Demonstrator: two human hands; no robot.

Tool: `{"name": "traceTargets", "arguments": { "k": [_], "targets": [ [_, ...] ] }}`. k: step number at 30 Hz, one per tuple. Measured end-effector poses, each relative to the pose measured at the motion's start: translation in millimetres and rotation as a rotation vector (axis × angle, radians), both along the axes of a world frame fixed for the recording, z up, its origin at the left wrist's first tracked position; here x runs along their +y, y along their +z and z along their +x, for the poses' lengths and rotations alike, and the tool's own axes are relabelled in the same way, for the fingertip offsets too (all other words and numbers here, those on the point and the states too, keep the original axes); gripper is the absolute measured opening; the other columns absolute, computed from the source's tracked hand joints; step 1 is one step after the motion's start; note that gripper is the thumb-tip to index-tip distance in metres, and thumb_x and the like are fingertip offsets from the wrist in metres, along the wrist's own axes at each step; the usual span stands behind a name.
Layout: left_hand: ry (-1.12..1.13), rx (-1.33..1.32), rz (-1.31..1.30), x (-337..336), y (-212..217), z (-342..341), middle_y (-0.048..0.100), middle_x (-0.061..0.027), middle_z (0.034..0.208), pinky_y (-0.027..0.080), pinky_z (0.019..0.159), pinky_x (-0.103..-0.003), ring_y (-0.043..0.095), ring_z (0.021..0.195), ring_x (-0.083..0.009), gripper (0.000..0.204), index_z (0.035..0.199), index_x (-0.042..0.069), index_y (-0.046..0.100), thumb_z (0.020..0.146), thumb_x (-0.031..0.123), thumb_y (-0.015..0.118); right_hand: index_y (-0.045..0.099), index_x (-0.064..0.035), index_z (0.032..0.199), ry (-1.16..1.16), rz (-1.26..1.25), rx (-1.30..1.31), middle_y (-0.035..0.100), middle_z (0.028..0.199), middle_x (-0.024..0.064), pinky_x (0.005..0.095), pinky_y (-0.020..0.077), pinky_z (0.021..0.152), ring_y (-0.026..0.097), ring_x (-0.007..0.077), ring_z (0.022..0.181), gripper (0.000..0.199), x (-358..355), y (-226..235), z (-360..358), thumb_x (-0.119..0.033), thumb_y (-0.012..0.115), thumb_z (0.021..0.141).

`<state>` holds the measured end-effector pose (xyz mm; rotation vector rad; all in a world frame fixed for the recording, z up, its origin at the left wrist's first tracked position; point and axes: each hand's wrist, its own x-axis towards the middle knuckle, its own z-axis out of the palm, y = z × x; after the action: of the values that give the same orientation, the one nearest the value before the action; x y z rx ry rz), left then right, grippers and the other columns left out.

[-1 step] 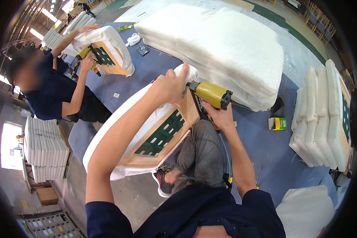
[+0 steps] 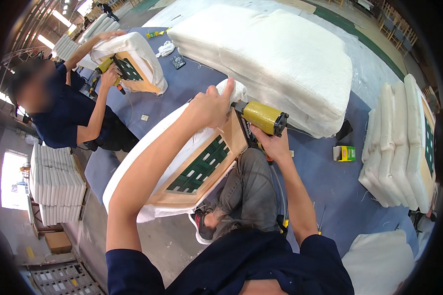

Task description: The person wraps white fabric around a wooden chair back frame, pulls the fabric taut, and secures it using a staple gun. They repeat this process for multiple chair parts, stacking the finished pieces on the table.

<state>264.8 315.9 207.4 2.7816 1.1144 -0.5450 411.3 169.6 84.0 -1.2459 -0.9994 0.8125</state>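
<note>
With my right hand (image 2: 270,141) wrapped round the yellow air tool (image 2: 262,117), I should hold its nose (image 2: 237,106) square to the padded frame (image 2: 237,141) tilted left of my leg (image 2: 253,184), left hand (image 2: 209,108) (grip unclear) at the far corner (image 2: 240,92).

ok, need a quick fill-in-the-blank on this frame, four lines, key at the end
1. The right hand holds a power tool whose body is mostly ____.
2. The left hand is at one end of a padded piece with ____ webbing.
3. The small green-and-yellow box rests on a ____ surface.
4. The co-worker is on the ____ side of the picture.

Missing words: yellow; dark green; blue; left.
</note>
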Motion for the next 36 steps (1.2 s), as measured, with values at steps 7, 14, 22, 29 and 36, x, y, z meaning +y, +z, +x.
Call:
{"name": "traceTargets", "arguments": {
  "k": [7, 14, 22, 29, 36],
  "targets": [
    [-0.035, 0.026, 0.017, 5.4, -6.3, -1.9, 0.055, -0.039, 0.124, 0.057, 0.084, -0.047, 0.069, 0.094, -0.0508, 0.122, 0.164, 0.007, -0.001, 0.079, 0.03, 0.084, 0.073, 0.0007, 0.11, 0.055, 0.09, -0.048, 0.077, 0.101, 0.0072, 0.0305, 0.0553, 0.083, 0.072, 0.0147, 0.091, 0.025, -4.4, -8.0, -14.2, -0.007, 0.079, 0.087],
    [-0.108, 0.081, -0.026, -7.5, 17.0, -21.4, 0.054, -0.0386, 0.127, 0.055, 0.089, -0.047, 0.068, 0.102, -0.0477, 0.129, 0.16, -0.007, 0.004, 0.072, 0.038, 0.087, 0.073, 0.0021, 0.111, 0.025, -0.167, -0.058, 0.077, 0.106, 0.0097, 0.0316, 0.0557, 0.087, 0.073, 0.0164, 0.097, 0.029, -20.9, -30.8, -16.9, -0.008, 0.082, 0.086],
    [-0.169, -0.308, -0.11, -52.0, 33.8, -87.1, 0.057, -0.0272, 0.125, 0.054, 0.089, -0.052, 0.064, 0.11, -0.0437, 0.066, 0.125, -0.005, 0.059, 0.077, 0.037, 0.078, 0.066, 0.0061, 0.116, -0.21, -0.423, -0.51, 0.07, 0.099, 0.0157, 0.0398, 0.054, 0.09, 0.069, 0.0259, 0.095, 0.044, -142.7, -128.2, 79.8, -0.008, 0.084, 0.078],
    [0.072, -0.309, -0.17, -15.8, 46.8, -127.8, 0.065, -0.0204, 0.127, 0.053, 0.096, -0.049, 0.065, 0.118, -0.0394, 0.064, 0.132, 0.002, 0.062, 0.079, 0.035, 0.076, 0.069, -0.0008, 0.121, -0.122, -0.742, -0.923, 0.07, 0.11, 0.0231, 0.0482, 0.0528, 0.093, 0.067, 0.0408, 0.103, 0.05, -210.2, -212.0, 109.3, -0.019, 0.08, 0.076],
    [0.166, -0.379, -0.091, 4.7, 31.9, -151.6, 0.062, -0.0164, 0.137, 0.049, 0.104, -0.044, 0.062, 0.123, -0.0343, 0.072, 0.144, 0.007, 0.056, 0.09, 0.054, 0.067, 0.068, 0.0027, 0.118, 0.202, -0.154, -0.358, 0.075, 0.096, 0.0084, 0.0309, 0.0566, 0.076, 0.071, 0.0153, 0.084, 0.032, -53.8, -56.7, -47.2, -0.019, 0.071, 0.095]
  ]
}}
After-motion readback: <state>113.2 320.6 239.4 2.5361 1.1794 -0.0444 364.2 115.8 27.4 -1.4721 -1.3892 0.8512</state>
